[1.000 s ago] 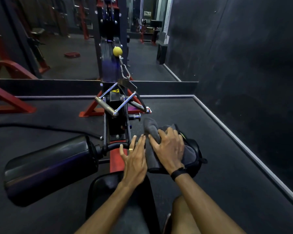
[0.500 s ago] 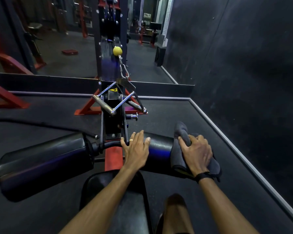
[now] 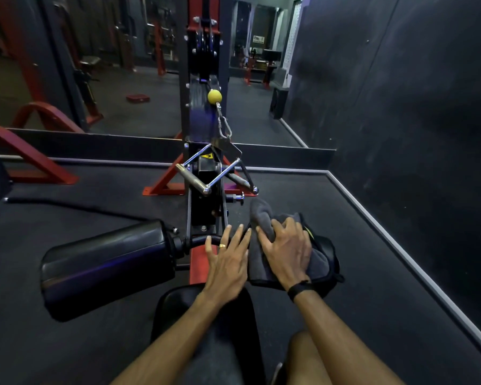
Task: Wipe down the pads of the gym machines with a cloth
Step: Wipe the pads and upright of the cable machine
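While draped over right pad (image 3: 326,262), grey cloth (image 3: 264,226) pressed down by right hand (image 3: 288,250), grip loosely curled into the folds. Left hand (image 3: 227,263) flat beside it at pad's inner end, fingers straight, holding nothing, ring on one finger. Left pad (image 3: 106,262) bare; chrome handle (image 3: 206,173) ahead, below yellow ball (image 3: 214,96).

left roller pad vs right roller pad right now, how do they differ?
The left roller pad is bare; the right roller pad is mostly covered by the grey cloth. No hand touches the left roller pad, while the right hand presses the cloth onto the right one and the left hand rests flat at its inner end. Both are black, glossy cylinders, one on each side of the red frame.
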